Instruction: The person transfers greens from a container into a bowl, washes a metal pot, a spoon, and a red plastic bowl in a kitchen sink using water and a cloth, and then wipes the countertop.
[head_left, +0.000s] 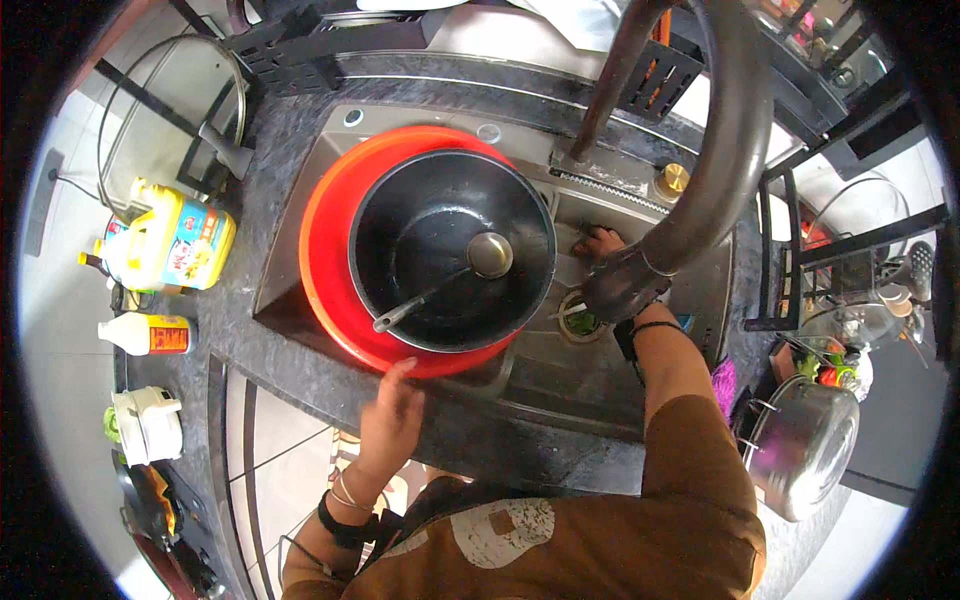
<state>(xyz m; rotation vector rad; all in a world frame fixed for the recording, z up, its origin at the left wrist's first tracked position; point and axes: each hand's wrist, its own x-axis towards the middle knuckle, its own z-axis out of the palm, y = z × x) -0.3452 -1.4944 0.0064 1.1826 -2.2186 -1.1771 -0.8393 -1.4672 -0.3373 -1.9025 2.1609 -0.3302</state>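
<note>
My left hand (394, 412) is at the front edge of the sink, its fingertips at or just in front of the rim of a red plastic basin (328, 277); I cannot tell if they touch. A black wok (412, 202) sits in the basin, with a metal ladle (490, 256) lying in it. My right hand (600, 244) reaches down into the right sink bowl (547, 375), partly hidden behind the dark faucet (731, 150). Whether it holds anything does not show. Near it, the drain strainer (581, 322) has green scraps in it.
Yellow oil jug (184, 240) and a white bottle (142, 334) stand on the left counter. A glass lid (172, 112) leans behind them. A steel pot (806, 442) and purple cloth (724, 386) are at the right. The faucet arches over the right bowl.
</note>
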